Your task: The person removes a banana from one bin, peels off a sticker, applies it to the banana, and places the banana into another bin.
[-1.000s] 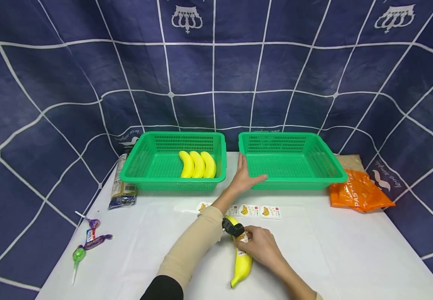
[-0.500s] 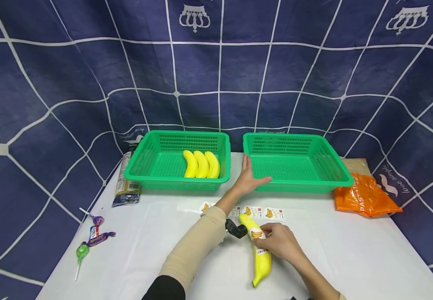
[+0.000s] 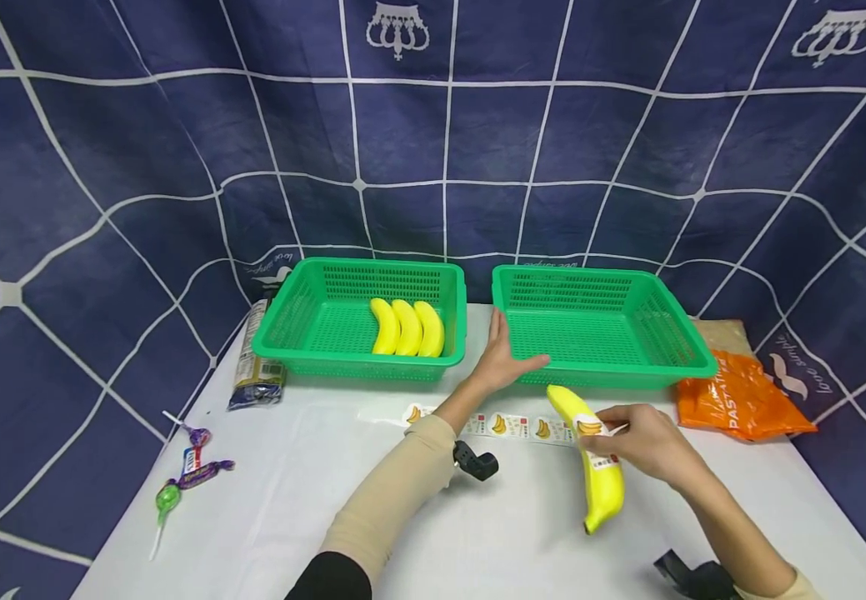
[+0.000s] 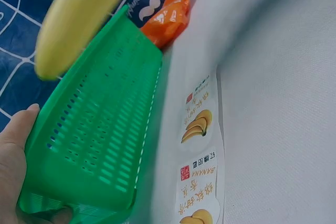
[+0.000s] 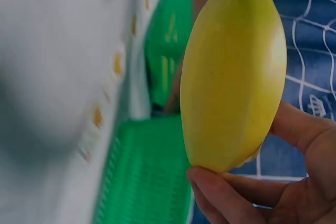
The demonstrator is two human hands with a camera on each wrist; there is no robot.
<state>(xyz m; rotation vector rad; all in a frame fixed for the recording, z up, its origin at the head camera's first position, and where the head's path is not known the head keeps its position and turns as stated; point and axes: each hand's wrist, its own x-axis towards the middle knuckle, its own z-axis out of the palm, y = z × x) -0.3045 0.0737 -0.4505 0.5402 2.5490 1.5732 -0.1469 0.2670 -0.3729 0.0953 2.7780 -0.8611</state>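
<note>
**Banana held clear of the table, left hand at the basket corner**

Hovering above the white table (image 3: 290, 500), the labelled banana (image 3: 590, 454) sits in the right hand (image 3: 646, 442), whose fingers and thumb pinch it around the sticker near its upper third; its tip points toward 6 o'clock. It hangs just in front of the right green basket (image 3: 691, 354), near that basket's front rim, with bare tabletop below and to its 7 o'clock.

The left hand (image 3: 500, 358) lies flat with straight fingers against the right basket's near-left corner, thumb spread along the front wall, forearm in a beige sleeve (image 3: 395, 492) running back toward 7 o'clock. A strip of banana stickers (image 3: 511, 425) lies between the two arms.

The left basket (image 3: 286, 333) holds three bananas (image 3: 407, 327) side by side. At 3 o'clock of the right basket lies an orange pasta bag (image 3: 740, 396).

The right wrist view shows the banana's unlabelled side resting on curled fingertips (image 5: 220, 190) (the sticker is hidden there). The left wrist view shows the palm (image 4: 13, 161) against the basket wall and the sticker print up close.
</note>
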